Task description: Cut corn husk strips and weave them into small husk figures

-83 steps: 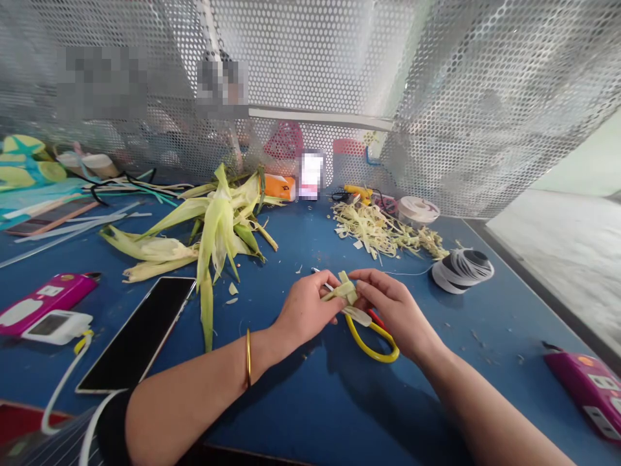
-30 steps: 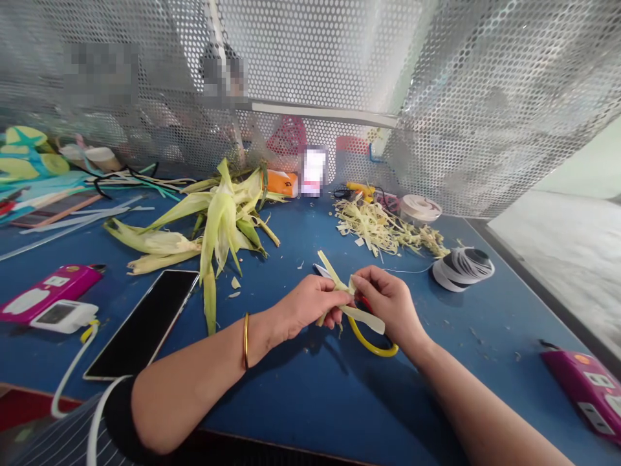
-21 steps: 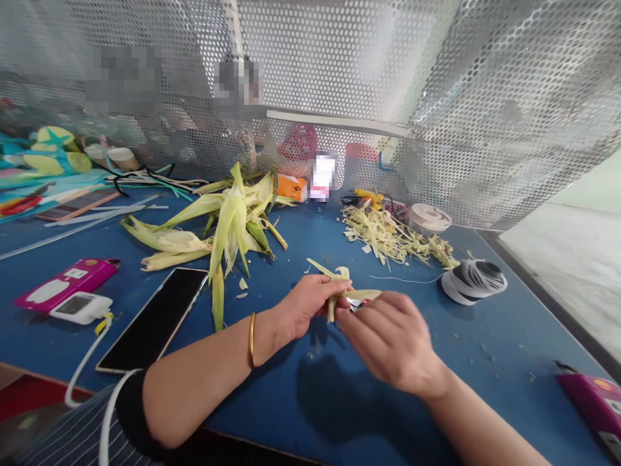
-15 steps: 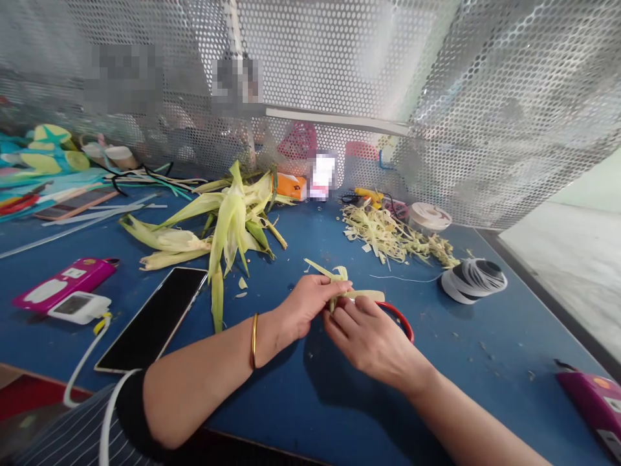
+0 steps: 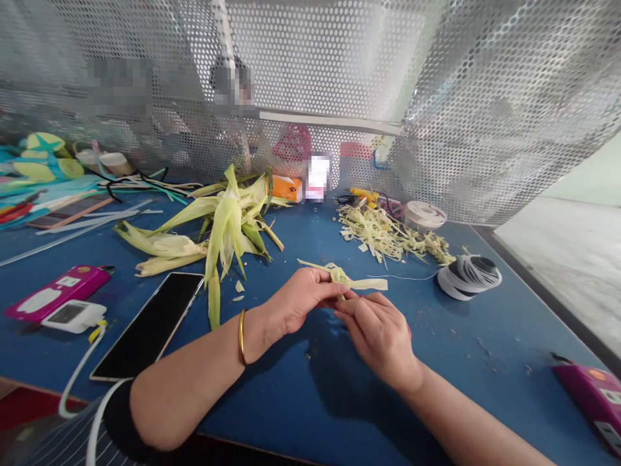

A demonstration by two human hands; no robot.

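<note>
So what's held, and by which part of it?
The folded husk: the left hand pinches its middle; whether the right hand grips it can't be told.

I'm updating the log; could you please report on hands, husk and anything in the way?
Left hand pinching folded husk. Right hand at near side, grip partly hidden. Husk ends out both sides. Nothing seen blocking; thread cone apart, at right.

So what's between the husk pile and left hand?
Blue tabletop with a few small pale scraps, nearer the husk pile than the left hand; head view.
</note>
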